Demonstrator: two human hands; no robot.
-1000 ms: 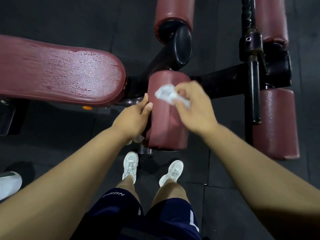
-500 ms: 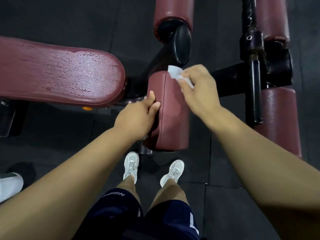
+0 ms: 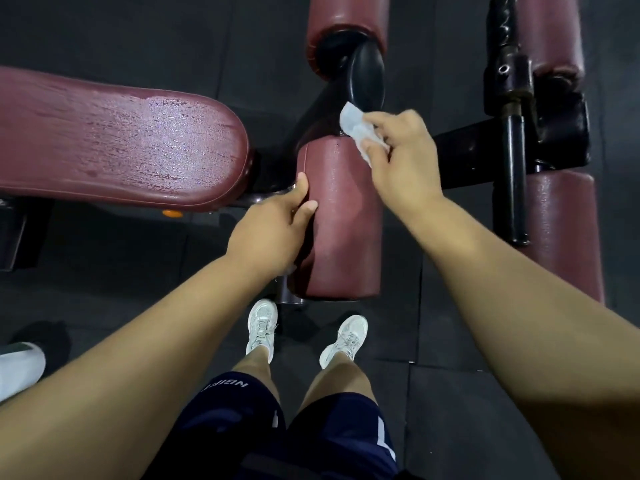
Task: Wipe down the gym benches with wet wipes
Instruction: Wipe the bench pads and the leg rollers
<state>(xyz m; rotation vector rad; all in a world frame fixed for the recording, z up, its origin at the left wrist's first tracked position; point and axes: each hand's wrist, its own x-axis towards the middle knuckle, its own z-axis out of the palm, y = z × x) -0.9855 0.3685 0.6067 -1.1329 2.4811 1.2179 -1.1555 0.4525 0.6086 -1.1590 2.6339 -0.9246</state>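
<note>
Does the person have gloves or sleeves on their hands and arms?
No. The left hand and the right hand wear no gloves, and no ring or watch shows. The left arm and the right arm are uncovered too, with no sleeve in view.

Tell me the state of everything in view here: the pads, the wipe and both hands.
Bench pad: wet, streaky sheen.
Near roller pad: fine droplets, gripped at its left side.
Wet wipe: crumpled, at the roller's far end.
Left hand: grips the near roller pad.
Right hand: pinches the wet wipe.
</note>
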